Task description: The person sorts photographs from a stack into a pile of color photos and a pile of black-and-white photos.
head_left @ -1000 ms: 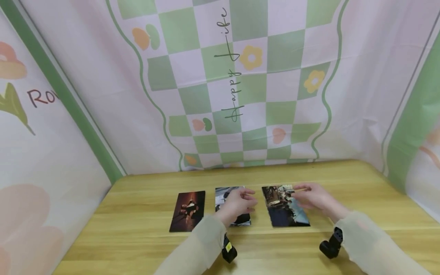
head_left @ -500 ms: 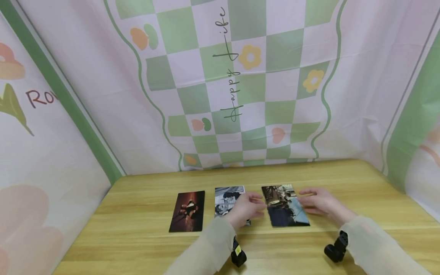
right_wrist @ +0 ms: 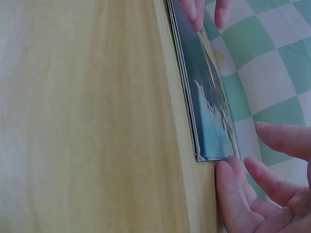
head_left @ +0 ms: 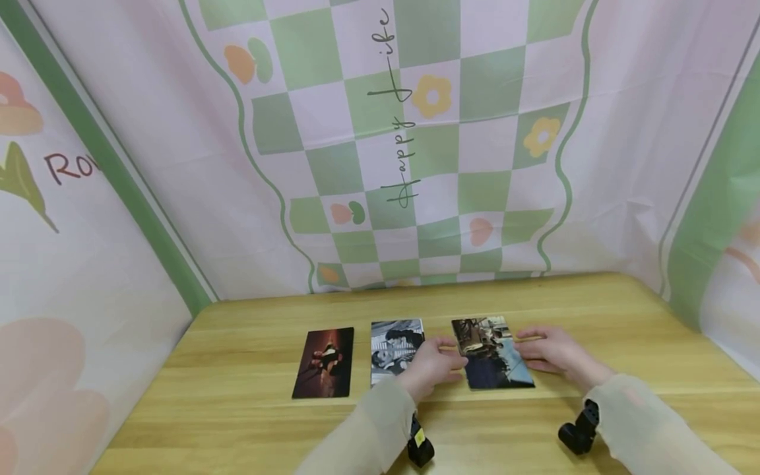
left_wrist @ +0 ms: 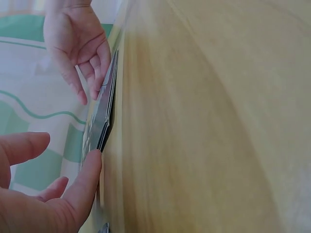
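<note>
Nearest the camera, two beige sleeves reach onto the wooden surface (head_left: 594, 310), each wrist carrying a small black camera. Just beyond them, the left hand (head_left: 436, 361) and the right hand (head_left: 549, 348) flank a small stack of photos (head_left: 491, 353). The left hand sits at the stack's 9 o'clock edge, fingers nearly straight, one fingertip (left_wrist: 92, 167) pressing the stack's edge; it grips nothing. The right hand sits at the 3 o'clock edge, fingers loosely extended, fingertips (right_wrist: 228, 187) touching the near corner of the top photo; it too holds nothing closed. The wrist views show several thin sheets lying flat, edges slightly staggered.

At 9 o'clock of the left hand lies a black-and-white photo (head_left: 394, 346), its near corner hidden by that hand. Farther toward 9 o'clock lies a dark reddish photo (head_left: 324, 363), apart from the others.

Beyond the surface hangs a green-and-pink checked cloth backdrop (head_left: 415, 132).
</note>
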Demonstrator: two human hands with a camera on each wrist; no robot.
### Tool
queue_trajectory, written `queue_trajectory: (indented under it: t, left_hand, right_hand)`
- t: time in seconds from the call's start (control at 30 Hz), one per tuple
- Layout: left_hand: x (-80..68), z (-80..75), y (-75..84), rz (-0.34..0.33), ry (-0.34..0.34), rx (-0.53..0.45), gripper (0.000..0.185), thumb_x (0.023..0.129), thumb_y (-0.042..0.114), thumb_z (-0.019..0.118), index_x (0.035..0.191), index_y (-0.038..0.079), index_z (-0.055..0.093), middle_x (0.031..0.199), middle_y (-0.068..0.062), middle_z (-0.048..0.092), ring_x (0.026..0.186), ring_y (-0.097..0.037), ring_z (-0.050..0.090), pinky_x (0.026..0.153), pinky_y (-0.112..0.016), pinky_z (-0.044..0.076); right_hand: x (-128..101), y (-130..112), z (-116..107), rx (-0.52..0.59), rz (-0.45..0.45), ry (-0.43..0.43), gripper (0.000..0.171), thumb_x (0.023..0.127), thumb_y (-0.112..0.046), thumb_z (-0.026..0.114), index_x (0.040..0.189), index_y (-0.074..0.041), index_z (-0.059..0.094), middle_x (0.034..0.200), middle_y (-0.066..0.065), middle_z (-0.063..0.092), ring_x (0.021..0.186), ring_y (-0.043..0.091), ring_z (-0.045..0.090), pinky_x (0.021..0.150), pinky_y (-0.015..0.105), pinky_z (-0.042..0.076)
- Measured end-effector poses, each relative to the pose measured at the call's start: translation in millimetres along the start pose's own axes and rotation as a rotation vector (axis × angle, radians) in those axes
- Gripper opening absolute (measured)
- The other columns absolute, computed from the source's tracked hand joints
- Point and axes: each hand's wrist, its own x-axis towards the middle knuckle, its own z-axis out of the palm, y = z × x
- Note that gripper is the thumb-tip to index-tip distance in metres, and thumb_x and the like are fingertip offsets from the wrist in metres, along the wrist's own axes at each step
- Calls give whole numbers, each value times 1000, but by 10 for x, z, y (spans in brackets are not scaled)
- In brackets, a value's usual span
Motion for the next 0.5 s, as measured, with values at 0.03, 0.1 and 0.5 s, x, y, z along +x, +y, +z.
queue_trajectory:
  t: [0.03, 0.1, 0.5]
  left_hand:
    - [2, 4, -5, 0, 1, -1, 39, 85, -7, 62, 121, -9, 48, 101, -18, 61, 96, -33, 65, 78, -40, 59]
    - [5, 11, -14, 0, 4, 0, 39, 85, -7, 62, 121, -9, 48, 102, -18, 61, 96, -32, 65, 78, -40, 59]
    - [10, 21, -36, 7, 21, -7, 37, 85, -6, 63, 119, -8, 50, 100, -17, 61, 93, -29, 66, 77, -39, 60]
  right_hand:
    - [0, 1, 1, -3, 0, 1, 57, 94, -12, 56, 133, 21, 30, 116, 22, 62, 94, 11, 63, 80, 31, 58]
    - [-1, 3, 6, -4, 2, 5, 57, 94, -12, 56, 133, 21, 30, 118, 24, 60, 94, 11, 63, 80, 30, 58]
    - [-34, -20, 61, 6, 0, 33, 57, 93, -11, 58, 132, 21, 32, 113, 22, 63, 96, 16, 64, 82, 32, 58]
